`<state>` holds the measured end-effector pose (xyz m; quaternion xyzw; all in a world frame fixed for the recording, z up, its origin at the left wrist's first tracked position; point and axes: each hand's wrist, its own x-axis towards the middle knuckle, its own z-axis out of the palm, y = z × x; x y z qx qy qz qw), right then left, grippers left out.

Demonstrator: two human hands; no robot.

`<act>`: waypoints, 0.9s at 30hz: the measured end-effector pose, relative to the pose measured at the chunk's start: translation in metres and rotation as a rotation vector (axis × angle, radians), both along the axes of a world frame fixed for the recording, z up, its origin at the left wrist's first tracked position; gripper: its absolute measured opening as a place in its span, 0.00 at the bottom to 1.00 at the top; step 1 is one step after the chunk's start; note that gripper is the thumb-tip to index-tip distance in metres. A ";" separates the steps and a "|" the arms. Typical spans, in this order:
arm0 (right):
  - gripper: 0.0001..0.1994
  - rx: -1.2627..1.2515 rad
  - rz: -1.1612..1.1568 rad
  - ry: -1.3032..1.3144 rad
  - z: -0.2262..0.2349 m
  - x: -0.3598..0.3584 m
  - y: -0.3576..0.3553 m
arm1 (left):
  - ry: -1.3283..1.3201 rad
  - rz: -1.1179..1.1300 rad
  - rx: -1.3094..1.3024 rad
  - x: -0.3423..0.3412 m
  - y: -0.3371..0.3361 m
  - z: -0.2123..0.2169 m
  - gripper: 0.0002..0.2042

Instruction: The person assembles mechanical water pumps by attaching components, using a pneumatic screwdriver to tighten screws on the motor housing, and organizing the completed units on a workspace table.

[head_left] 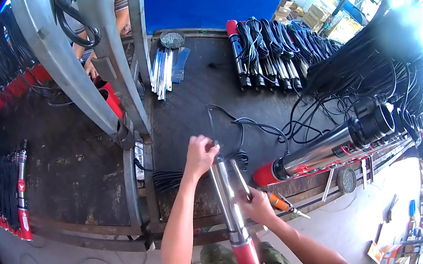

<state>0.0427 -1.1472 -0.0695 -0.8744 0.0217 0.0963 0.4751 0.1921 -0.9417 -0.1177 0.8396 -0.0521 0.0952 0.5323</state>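
A slim steel pump (225, 201) with a red end (246, 258) leans across the bench edge toward my body, its red end by my lap. My left hand (201, 155) is closed in a pinch at the pump's far end, where a black cable (212, 123) leaves it. Exactly what lies between those fingers is partly hidden. My right hand (258, 206) is closed around a narrow metal strip (240, 174) just right of the pump. Beside that hand an orange pointed tool (279, 201) sticks out past the bench edge. A coiled black cable (169, 179) lies left of the pump.
Large steel-and-red pumps (322, 147) lie at the right. Bundled pumps with cables (268, 51) stand behind. Metal strips (162, 73) and a dish of small parts (172, 39) sit at the back. A metal post (65, 61) rises left; beyond it another person's hand (91, 68) shows.
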 end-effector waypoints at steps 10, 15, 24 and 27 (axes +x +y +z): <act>0.17 -0.218 -0.008 -0.251 -0.010 0.104 0.056 | 0.143 -0.073 -0.424 0.033 -0.005 -0.024 0.10; 0.17 -0.322 0.075 -0.254 -0.007 0.116 0.059 | 0.156 0.070 -0.538 0.026 -0.016 -0.012 0.12; 0.22 -0.026 -0.110 -0.085 -0.035 0.045 0.017 | 0.223 0.136 -0.599 0.038 -0.018 -0.038 0.13; 0.23 -0.045 -0.147 0.038 -0.023 0.011 0.025 | 0.258 0.141 -0.647 0.038 -0.016 -0.038 0.12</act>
